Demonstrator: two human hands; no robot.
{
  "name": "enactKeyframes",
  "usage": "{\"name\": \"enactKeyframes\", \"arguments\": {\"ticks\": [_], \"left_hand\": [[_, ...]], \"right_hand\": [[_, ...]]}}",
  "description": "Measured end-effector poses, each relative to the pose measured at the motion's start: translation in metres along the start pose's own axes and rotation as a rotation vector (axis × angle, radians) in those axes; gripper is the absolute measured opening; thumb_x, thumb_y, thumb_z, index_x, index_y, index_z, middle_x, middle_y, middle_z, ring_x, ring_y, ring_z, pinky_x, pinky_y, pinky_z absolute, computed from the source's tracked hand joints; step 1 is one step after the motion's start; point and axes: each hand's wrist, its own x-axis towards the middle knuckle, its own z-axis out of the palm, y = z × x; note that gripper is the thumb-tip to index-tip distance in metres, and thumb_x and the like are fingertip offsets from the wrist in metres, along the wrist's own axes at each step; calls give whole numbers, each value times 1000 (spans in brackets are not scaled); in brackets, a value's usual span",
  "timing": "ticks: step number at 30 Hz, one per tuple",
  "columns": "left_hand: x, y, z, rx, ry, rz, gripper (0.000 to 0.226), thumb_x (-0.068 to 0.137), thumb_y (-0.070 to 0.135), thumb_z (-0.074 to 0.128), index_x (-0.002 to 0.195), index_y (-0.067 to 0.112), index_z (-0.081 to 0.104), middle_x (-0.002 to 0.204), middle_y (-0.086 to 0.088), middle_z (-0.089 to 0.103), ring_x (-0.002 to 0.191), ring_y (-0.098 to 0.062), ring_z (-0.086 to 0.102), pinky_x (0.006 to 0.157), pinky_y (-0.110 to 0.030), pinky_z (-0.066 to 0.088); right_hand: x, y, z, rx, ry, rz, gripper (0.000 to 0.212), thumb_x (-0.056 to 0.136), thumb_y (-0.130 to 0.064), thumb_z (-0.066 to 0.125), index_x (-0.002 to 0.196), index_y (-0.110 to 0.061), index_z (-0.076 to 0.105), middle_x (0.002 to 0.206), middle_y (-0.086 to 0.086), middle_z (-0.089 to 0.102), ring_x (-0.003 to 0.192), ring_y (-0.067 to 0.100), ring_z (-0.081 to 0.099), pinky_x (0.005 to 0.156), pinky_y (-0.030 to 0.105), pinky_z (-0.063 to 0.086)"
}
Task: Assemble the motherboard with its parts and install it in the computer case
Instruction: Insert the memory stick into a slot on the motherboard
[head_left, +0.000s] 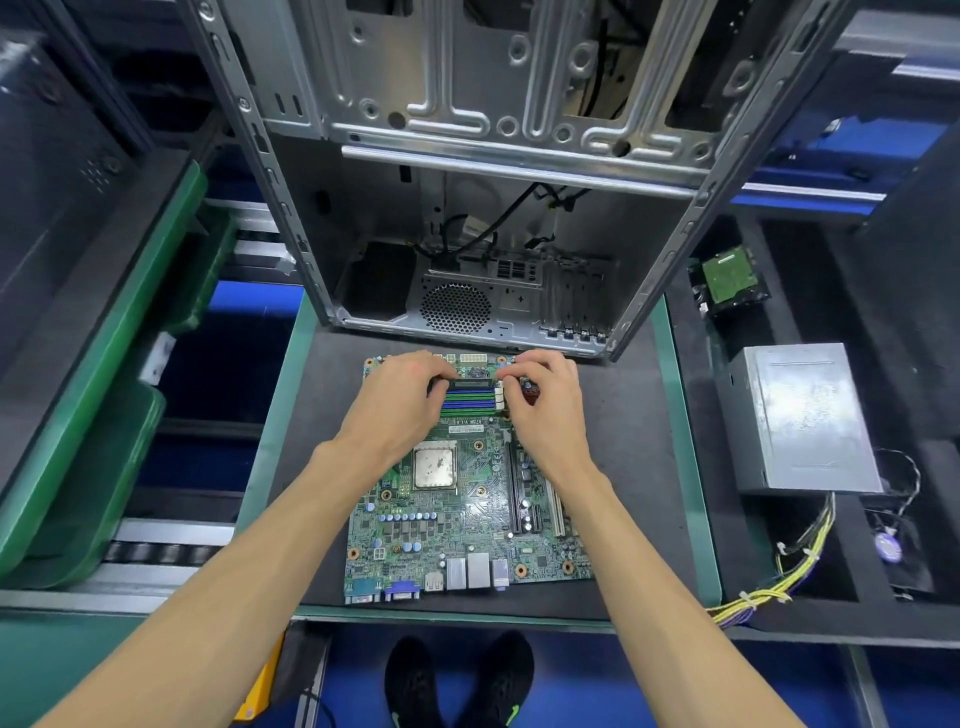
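Observation:
A green motherboard lies flat on the black mat, its port row toward me and a bare CPU in the socket at its middle. At the board's far end run blue and green memory slots, with a dark memory stick lying along the farthest slot. My left hand has curled fingers on the stick's left end. My right hand pinches its right end by the white latches. The open computer case stands just beyond the board.
A grey power supply with yellow cables sits in the black foam tray to the right, behind it a hard drive. Green bins and a roller conveyor lie to the left. My shoes show below the bench edge.

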Motion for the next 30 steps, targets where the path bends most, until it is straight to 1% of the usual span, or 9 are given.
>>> {"name": "enactKeyframes", "arguments": {"ticks": [4, 6, 8, 12, 15, 19, 22, 25, 30], "left_hand": [[-1, -3, 3, -14, 51, 19, 16, 95, 9, 64, 105, 12, 76, 99, 0, 67, 99, -21, 60, 86, -32, 46], [-1, -6, 4, 4, 58, 24, 16, 95, 13, 65, 106, 15, 77, 97, 1, 66, 98, -21, 58, 89, -37, 45], [0, -7, 2, 48, 54, 31, 17, 95, 18, 66, 108, 19, 77, 98, 2, 66, 99, -22, 55, 91, -42, 44], [-1, -11, 0, 133, 22, 37, 26, 94, 26, 67, 119, 26, 72, 108, 3, 63, 108, -20, 50, 93, -37, 31], [-12, -21, -7, -18, 127, -115, 37, 93, 22, 65, 129, 25, 64, 117, 4, 57, 113, -16, 47, 99, -33, 27], [-24, -40, -23, -394, 353, -516, 21, 95, 10, 56, 108, 19, 69, 102, 0, 66, 89, -6, 59, 88, -30, 49], [-26, -52, -27, -676, 296, -768, 15, 97, 16, 60, 99, 10, 73, 87, 0, 71, 80, -13, 65, 74, -29, 56], [-26, -56, -25, -819, 176, -840, 22, 96, 25, 67, 102, 5, 73, 85, -4, 74, 76, -12, 70, 63, -21, 55], [-18, -55, -23, -848, 124, -876, 35, 87, 38, 76, 95, 4, 72, 86, -8, 74, 76, -16, 71, 65, -23, 58]], "right_hand": [[-1, -2, -1, 25, 6, 0, 16, 97, -12, 64, 99, -20, 78, 108, -5, 61, 108, 12, 47, 103, 40, 41], [-1, -5, -1, 29, 10, -19, 14, 97, -15, 64, 100, -22, 76, 107, -6, 61, 109, 12, 48, 102, 42, 42], [-1, -11, 1, 27, 13, -68, 12, 97, -19, 65, 102, -22, 76, 106, -6, 61, 108, 13, 49, 100, 42, 42], [1, -27, 11, -9, -56, -157, 11, 96, -27, 69, 101, -21, 77, 107, -6, 61, 109, 14, 50, 101, 41, 40], [4, -36, 20, -53, -123, -189, 14, 96, -29, 69, 104, -21, 78, 110, -5, 61, 114, 15, 50, 106, 40, 35], [7, -50, 32, -71, -166, -229, 15, 97, -31, 68, 107, -24, 77, 109, -8, 62, 113, 13, 49, 106, 35, 31], [12, -61, 40, -90, -219, -235, 16, 98, -32, 66, 107, -25, 77, 103, -13, 59, 107, 10, 47, 102, 31, 31], [15, -65, 47, -123, -272, -206, 15, 99, -32, 64, 106, -24, 76, 100, -16, 56, 102, 5, 43, 102, 34, 34], [17, -62, 48, -150, -288, -203, 13, 99, -33, 63, 100, -25, 74, 95, -12, 56, 98, 9, 44, 94, 33, 37]]}}
